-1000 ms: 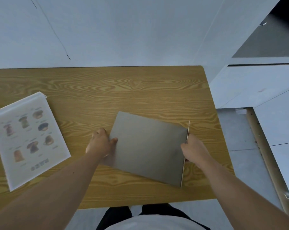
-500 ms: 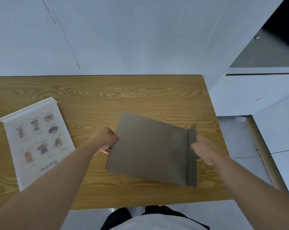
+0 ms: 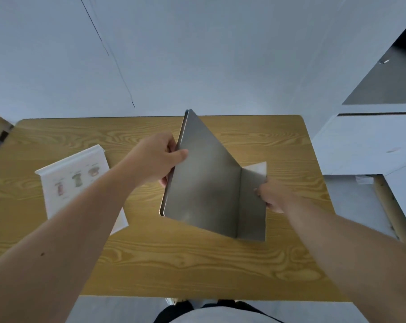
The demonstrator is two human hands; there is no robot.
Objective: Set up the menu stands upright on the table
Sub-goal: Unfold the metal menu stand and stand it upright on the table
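Note:
A grey menu stand, a flat panel with a folded foot flap along its right side, is tilted up above the wooden table. My left hand grips the panel's raised left edge. My right hand holds the foot flap on the right. A second menu stand, white with printed pictures of items, lies flat on the table at the left, partly hidden behind my left forearm.
A pale wall rises behind the table's far edge. White cabinets stand to the right, with bare floor and a wooden strip beside the table's right edge. My legs show under the near edge.
The grey stand went from lying flat to tilted up, its left edge lifted high by my left hand and its foot flap unfolded. The camera tipped down and forward.

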